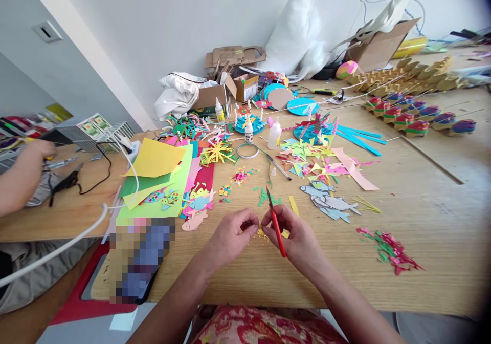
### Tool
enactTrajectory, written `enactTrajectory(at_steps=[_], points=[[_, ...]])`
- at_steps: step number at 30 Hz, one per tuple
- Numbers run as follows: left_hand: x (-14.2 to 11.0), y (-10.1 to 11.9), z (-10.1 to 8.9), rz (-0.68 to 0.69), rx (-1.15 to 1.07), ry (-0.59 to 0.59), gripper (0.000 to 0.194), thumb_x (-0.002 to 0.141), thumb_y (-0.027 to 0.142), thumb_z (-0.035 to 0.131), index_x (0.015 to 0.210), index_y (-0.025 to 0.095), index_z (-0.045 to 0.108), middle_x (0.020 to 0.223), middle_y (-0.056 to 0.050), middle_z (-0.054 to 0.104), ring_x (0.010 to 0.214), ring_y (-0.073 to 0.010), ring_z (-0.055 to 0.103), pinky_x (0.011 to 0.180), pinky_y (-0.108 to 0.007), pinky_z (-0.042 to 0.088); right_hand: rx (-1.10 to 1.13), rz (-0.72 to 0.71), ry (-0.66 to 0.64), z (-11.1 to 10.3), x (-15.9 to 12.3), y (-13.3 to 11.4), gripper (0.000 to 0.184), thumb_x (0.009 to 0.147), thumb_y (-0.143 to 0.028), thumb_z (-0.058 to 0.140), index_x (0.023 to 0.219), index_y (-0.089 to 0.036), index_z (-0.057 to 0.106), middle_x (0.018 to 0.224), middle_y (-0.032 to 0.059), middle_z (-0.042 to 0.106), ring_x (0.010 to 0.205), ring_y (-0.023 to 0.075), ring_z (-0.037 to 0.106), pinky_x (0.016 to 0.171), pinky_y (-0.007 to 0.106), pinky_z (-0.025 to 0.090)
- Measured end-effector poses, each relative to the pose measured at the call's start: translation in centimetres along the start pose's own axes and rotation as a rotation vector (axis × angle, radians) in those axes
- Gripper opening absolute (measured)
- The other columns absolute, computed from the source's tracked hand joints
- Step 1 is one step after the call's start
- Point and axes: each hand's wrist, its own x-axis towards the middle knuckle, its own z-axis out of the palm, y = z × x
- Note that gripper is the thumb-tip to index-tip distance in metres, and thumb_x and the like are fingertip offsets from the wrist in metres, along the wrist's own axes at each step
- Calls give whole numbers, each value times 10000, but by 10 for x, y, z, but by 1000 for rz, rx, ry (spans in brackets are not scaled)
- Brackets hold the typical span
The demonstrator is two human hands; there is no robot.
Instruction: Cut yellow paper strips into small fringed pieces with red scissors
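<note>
The right hand (pixel 286 229) holds red scissors (pixel 276 227), its fingers curled around them, blades pointing away. The left hand's (pixel 240 231) fingers are nearly pinched together; whether they grip anything cannot be told. Yellow paper bits (pixel 262 233) lie on the desk (pixel 238 282) beneath both hands. Beyond are green scraps (pixel 263 197), then a tape roll (pixel 247 151) and glue bottles.
</note>
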Motion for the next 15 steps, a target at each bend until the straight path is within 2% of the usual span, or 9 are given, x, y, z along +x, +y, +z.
enactTrajectory(at_steps=[7,11,15], points=[[-2,4,4,-5,-30,-25,75,786,188,442,757,166,508,679,22,482,646,-106,448,569,-190,352,-5,-12,42,3,0,1,81,741,-217,524,768,-196,450,690,-13,532,600,119,501,564,237,416],[-2,0,6,25,16,24,129,794,197,445,688,159,508,631,27,458,618,-103,423,585,-199,338,-29,-18,47,2,-1,-3,115,753,-267,526,779,-195,440,676,-19,505,592,121,483,557,237,406],[-2,-2,-1,1,-78,34,111,782,218,460,706,157,512,646,24,464,630,-105,430,605,-202,351,-178,-68,-30,-5,-8,-7,143,787,-303,487,710,-198,427,609,-38,447,557,111,433,522,221,365]])
